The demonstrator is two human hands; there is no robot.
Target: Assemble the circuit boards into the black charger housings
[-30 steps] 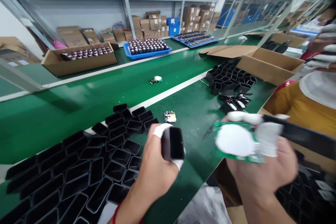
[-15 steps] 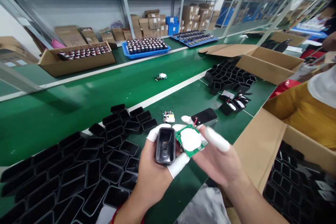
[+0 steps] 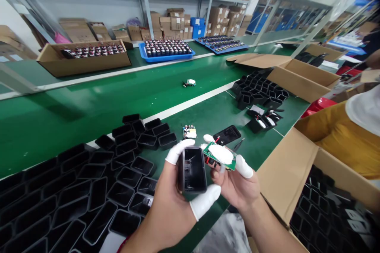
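My left hand (image 3: 175, 197) is closed around a black rectangular plastic shell (image 3: 192, 169), its open side facing me, with white finger cots on thumb and forefinger. My right hand (image 3: 237, 184) pinches a green circuit board with a white round pad on top (image 3: 220, 155), held right beside the shell's upper right edge. Both hands hover above the green bench. A black flat cover (image 3: 227, 134) lies just beyond the board, and a small loose circuit board (image 3: 190, 131) lies behind the shell.
Several empty black shells (image 3: 89, 189) crowd the bench at my left. An open cardboard box (image 3: 299, 182) with black parts stands at my right. A person in a yellow top (image 3: 341, 134) works at right. A green conveyor belt (image 3: 89, 102) carries one small assembly (image 3: 190, 83).
My right hand brought the green board in from the right to beside the shell. The left hand turned the shell's open side toward me. The view tilted slightly.
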